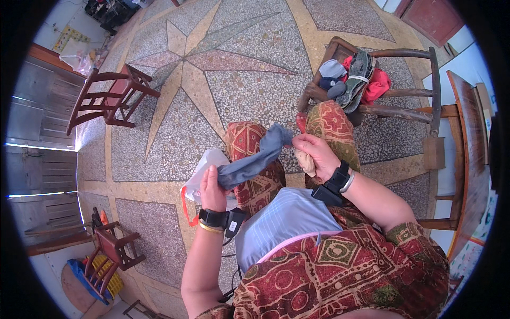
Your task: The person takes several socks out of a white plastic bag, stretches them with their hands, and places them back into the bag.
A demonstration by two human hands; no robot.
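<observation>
A blue-grey sock (260, 158) is stretched between my two hands, above my knees. My left hand (211, 192) grips its wider end, thumb on top. The other end is pinched by my right hand (319, 153). A beige bunched cloth (305, 161), perhaps another sock, hangs under the right fingers; part of it is hidden by the hand. Beside my left hand a white plastic bag (209, 161) with a red handle rests on my lap, partly covered by the sock. A small red piece (301, 122) shows just beyond my right hand; its kind is unclear.
Ahead to the right, a wooden chair (434, 90) carries grey and navy rolled socks (332, 70), a tied grey-green bundle (359, 80) and red cloth (379, 87). A wooden table (467, 159) stands at right, brown chairs (112, 95) at left.
</observation>
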